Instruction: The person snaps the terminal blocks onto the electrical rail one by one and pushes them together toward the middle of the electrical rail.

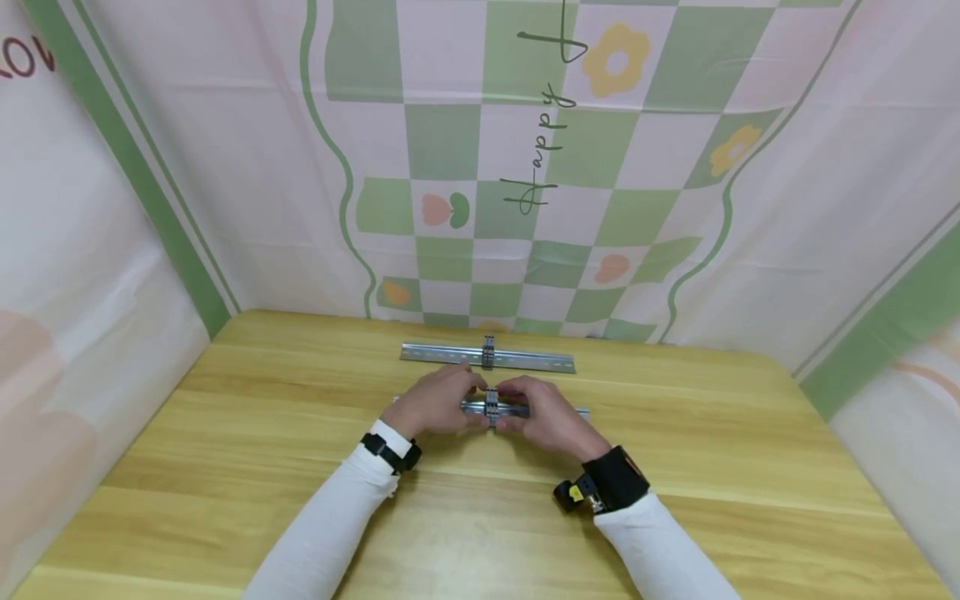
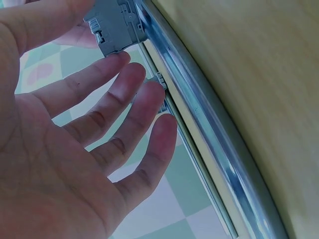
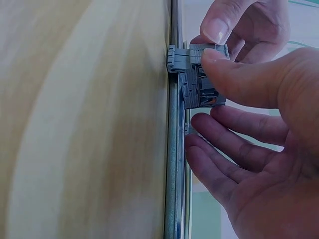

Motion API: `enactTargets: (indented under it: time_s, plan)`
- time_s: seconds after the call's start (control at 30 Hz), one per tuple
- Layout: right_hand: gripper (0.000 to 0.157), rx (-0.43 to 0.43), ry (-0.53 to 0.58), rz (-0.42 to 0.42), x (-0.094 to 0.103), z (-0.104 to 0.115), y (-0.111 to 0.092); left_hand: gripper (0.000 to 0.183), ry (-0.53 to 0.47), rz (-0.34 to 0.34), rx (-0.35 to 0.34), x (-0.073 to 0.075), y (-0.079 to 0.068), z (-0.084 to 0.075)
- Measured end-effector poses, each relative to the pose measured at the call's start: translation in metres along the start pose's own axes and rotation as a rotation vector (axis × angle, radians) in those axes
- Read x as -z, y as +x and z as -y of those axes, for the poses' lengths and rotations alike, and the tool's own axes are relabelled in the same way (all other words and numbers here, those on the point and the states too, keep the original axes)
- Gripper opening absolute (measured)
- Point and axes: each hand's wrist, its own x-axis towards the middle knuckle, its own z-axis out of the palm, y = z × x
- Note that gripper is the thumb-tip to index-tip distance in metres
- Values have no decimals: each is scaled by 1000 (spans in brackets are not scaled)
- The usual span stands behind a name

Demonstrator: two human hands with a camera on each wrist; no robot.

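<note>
Grey terminal blocks (image 1: 492,407) sit as a small stack on the nearer metal DIN rail (image 1: 512,410), which lies across the table. From the left, my left hand (image 1: 438,402) pinches the stack between thumb and index finger; in the left wrist view its other fingers spread loosely beside the rail (image 2: 199,114). My right hand (image 1: 551,417) grips the same stack from the right. The right wrist view has its thumb on the near face of the blocks (image 3: 192,92), the index fingertip at their far edge. Both hands partly cover the rail.
Behind the hands lies a second DIN rail (image 1: 442,353), parallel to the first, with another terminal block stack (image 1: 488,353) at its middle. All of it is on a wooden table (image 1: 480,533). A checkered cloth backdrop (image 1: 510,150) hangs along the table's back edge.
</note>
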Motion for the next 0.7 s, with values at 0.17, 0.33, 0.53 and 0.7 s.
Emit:
enactTargets:
  time_s: [0.17, 0.33, 0.53, 0.7]
  plan:
    - [45, -9, -8, -3, 0, 1, 0, 53, -3, -1, -6, 0, 0, 0]
    - [45, -12, -10, -5, 0, 2, 0, 53, -16, 2, -14, -1, 1, 1]
    - [45, -11, -8, -4, 0, 3, -1, 53, -20, 4, -15, -1, 0, 0]
    - [50, 2, -3, -10, 2, 0, -1, 57, -7, 19, -17, 1, -1, 0]
